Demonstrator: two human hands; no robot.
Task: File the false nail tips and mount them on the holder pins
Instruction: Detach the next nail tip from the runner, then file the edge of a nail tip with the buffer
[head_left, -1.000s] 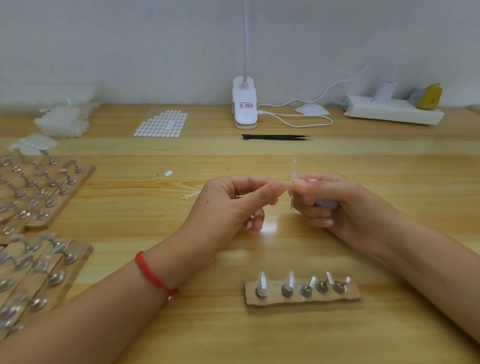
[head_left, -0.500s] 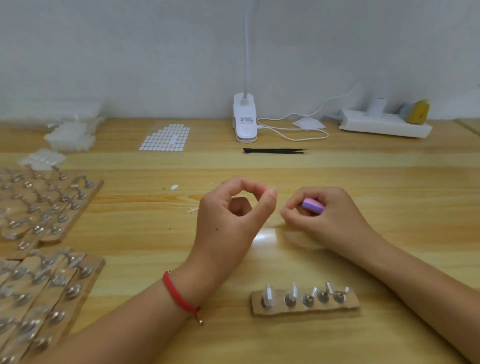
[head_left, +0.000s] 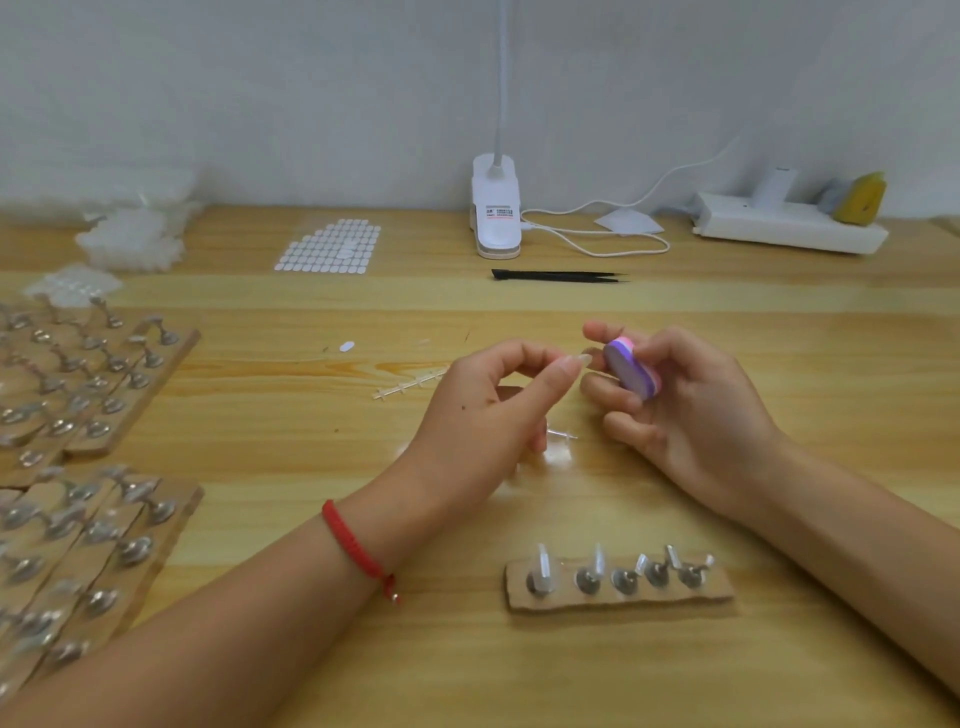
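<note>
My left hand (head_left: 493, 415) pinches a small clear nail tip (head_left: 583, 358) between thumb and forefinger above the table's middle. Right beside it, my right hand (head_left: 680, 410) grips a pink and purple buffer block (head_left: 631, 371), whose flat face is turned to the tip. In front of me lies a cardboard holder strip (head_left: 618, 597) with several metal pins, clear tips standing on them. A clear plastic sprue (head_left: 410, 387) lies left of my left hand, and another clear piece (head_left: 561, 434) sits on the table between my hands.
Several cardboard strips of pins with mounted tips (head_left: 78, 415) fill the left side. At the back are a sheet of white adhesive dots (head_left: 332, 244), a heap of clear plastic (head_left: 132, 236), a white clip lamp (head_left: 496, 213), black tweezers (head_left: 556, 275) and a white power strip (head_left: 789, 228).
Both hands dropped to the table, then rose. My right hand now shows the buffer block turned up beside the tip pinched in my left hand. The view has shifted slightly.
</note>
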